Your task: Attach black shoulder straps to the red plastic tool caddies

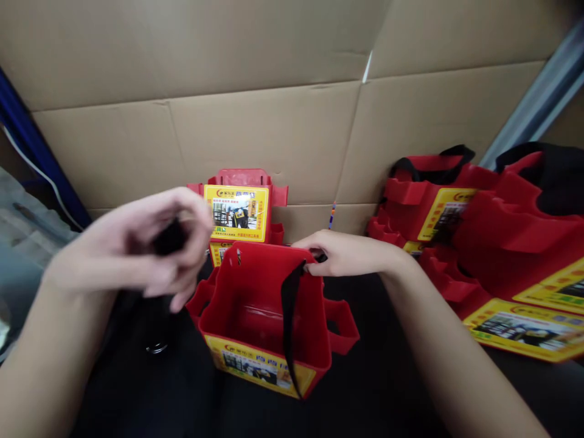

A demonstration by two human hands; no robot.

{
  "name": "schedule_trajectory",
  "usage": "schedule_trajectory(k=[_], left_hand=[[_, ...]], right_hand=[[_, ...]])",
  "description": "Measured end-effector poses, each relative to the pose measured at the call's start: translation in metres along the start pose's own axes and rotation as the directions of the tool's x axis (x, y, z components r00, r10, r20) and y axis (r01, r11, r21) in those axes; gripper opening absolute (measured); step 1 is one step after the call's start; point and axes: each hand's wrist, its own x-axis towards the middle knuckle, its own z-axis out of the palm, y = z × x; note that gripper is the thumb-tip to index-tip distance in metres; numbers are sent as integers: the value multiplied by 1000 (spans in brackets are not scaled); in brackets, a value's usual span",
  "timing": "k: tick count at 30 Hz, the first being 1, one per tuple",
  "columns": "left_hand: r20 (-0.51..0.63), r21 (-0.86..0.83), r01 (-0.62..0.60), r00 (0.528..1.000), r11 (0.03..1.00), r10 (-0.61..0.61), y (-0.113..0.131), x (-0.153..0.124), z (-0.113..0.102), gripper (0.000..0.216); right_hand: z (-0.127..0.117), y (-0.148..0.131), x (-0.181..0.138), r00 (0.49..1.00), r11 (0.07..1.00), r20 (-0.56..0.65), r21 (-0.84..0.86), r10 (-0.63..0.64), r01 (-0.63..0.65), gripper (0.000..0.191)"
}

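Cardboard walls (274, 134), dark table (387, 389): left hand (137, 249) clutches something black (168, 238), right hand (347, 254) pinches the strap (288, 316) on a box (253, 304).

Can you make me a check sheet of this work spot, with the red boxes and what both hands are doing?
Surface: dark surface, dimly lit.
Things in hand: open red box with a yellow label on its near side; black strap running from its far rim across to the near side.
Clutter: second red box upright behind it; pile of red boxes with black straps at right; small metal ring at left.
Hands: left hand blurred, fingers curled round a dark thing; right hand pinches the strap at the far rim.
Cables: white cable at far left.
Surroundings: cardboard wall behind; blue bar left; metal rail upper right.
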Motion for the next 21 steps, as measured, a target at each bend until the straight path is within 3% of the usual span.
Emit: schedule_trajectory(k=[3, 6, 8, 11, 14, 16, 18, 21], left_hand=[[61, -78, 58, 997, 995, -54, -4, 8, 15, 27], [-11, -4, 181, 983, 983, -181, -17, 18, 35, 22], [-59, -32, 256, 964, 966, -257, -26, 23, 44, 23], [-58, -244, 284, 950, 927, -306, -31, 26, 47, 20], [-119, -484, 171, 959, 858, -258, -29, 29, 38, 17], [-132, -665, 105, 958, 739, -254, -26, 31, 30, 18], [-88, -828, 87, 956, 554, -281, -23, 34, 24, 26], [16, -935, 126, 949, 331, -315, -18, 41, 25, 31]], right_hand=[[-2, -8, -8, 995, 997, 96, 72, -1, -6, 30], [-3, -16, -15, 989, 990, 145, 143, -9, -12, 40], [-3, -20, -15, 995, 989, 99, 146, -22, 8, 51], [-2, -23, -11, 994, 992, -4, 72, -105, 105, 64], [3, -28, -7, 980, 979, 8, -32, -199, 199, 51], [5, -32, -8, 979, 975, 30, -82, -203, 205, 41], [5, -36, -12, 980, 975, 34, -105, -194, 196, 49], [6, -47, -18, 965, 967, -63, -58, -253, 250, 53]])
